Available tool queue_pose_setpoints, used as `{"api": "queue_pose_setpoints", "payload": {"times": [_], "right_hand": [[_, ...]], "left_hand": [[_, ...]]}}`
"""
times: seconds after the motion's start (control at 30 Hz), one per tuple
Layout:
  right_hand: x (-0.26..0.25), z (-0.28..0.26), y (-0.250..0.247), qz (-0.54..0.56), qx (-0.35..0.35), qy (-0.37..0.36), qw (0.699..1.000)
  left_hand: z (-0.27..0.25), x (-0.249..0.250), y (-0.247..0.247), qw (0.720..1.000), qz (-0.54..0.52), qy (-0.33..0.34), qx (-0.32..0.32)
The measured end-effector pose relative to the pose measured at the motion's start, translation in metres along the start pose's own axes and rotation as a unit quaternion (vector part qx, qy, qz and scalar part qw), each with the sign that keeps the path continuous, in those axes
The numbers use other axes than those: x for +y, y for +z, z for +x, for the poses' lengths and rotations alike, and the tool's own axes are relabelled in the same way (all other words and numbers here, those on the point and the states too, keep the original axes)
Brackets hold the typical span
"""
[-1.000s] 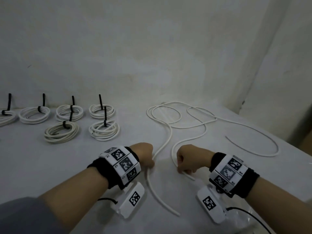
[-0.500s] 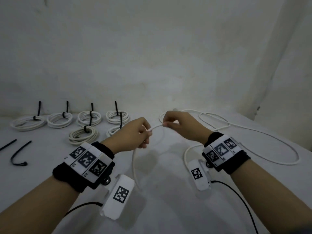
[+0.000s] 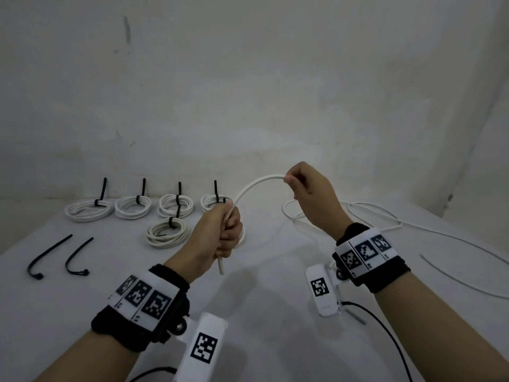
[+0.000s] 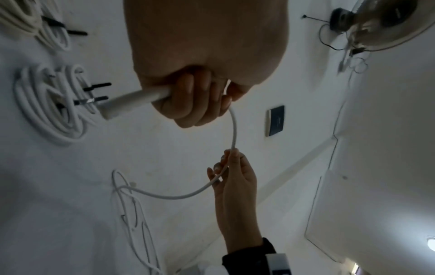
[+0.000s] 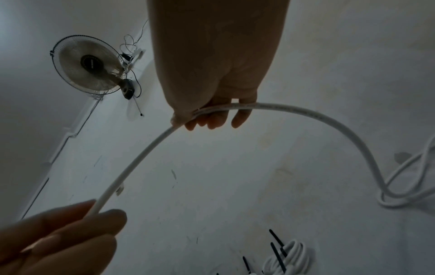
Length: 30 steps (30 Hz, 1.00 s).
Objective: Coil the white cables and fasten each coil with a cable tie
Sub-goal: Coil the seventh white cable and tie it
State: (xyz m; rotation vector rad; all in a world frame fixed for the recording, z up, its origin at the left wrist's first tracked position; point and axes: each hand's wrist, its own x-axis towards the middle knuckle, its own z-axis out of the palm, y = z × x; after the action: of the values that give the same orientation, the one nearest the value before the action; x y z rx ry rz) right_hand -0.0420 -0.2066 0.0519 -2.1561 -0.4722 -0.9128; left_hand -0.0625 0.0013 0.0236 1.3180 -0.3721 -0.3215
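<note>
In the head view we see the left hand (image 3: 220,232) fisted around the white cable (image 3: 253,186) near centre frame, its cut end poking out below. The cable arches up to the right hand (image 3: 308,188), which pinches it; the rest trails over the table (image 3: 261,271) and off the right edge. Tied coils (image 3: 132,208) and two loose cable ties (image 3: 55,257) sit at left.

From the left wrist, we see curled fingers (image 4: 195,104) wrapping the cable end, blurred by closeness.

From the right wrist, the fingertips (image 5: 216,117) clamp the smooth white cable; the left hand at lower left is blurred.
</note>
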Motion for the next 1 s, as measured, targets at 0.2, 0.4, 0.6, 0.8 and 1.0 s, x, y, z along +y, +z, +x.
{"api": "queue_pose_setpoints", "payload": {"times": [0.2, 0.4, 0.6, 0.8, 1.0], "right_hand": [[-0.005, 0.007, -0.004, 0.010, 0.052, -0.006, 0.999], [-0.003, -0.001, 0.001, 0.045, 0.013, -0.008, 0.999], [0.017, -0.029, 0.011, -0.072, -0.199, -0.049, 0.976], [0.002, -0.036, 0.032, -0.302, -0.248, -0.234, 0.890], [-0.042, -0.033, 0.043, -0.255, -0.098, -0.419, 0.866]], "left_hand": [[-0.004, 0.007, -0.003, 0.999, -0.036, 0.013, -0.011], [-0.009, 0.025, -0.002, 0.981, -0.174, 0.081, -0.011], [-0.003, 0.052, -0.019, 0.942, -0.268, 0.196, 0.040], [0.011, 0.048, -0.023, 0.949, -0.217, 0.226, 0.048], [0.020, 0.030, -0.020, 0.975, -0.092, 0.199, 0.040]]}}
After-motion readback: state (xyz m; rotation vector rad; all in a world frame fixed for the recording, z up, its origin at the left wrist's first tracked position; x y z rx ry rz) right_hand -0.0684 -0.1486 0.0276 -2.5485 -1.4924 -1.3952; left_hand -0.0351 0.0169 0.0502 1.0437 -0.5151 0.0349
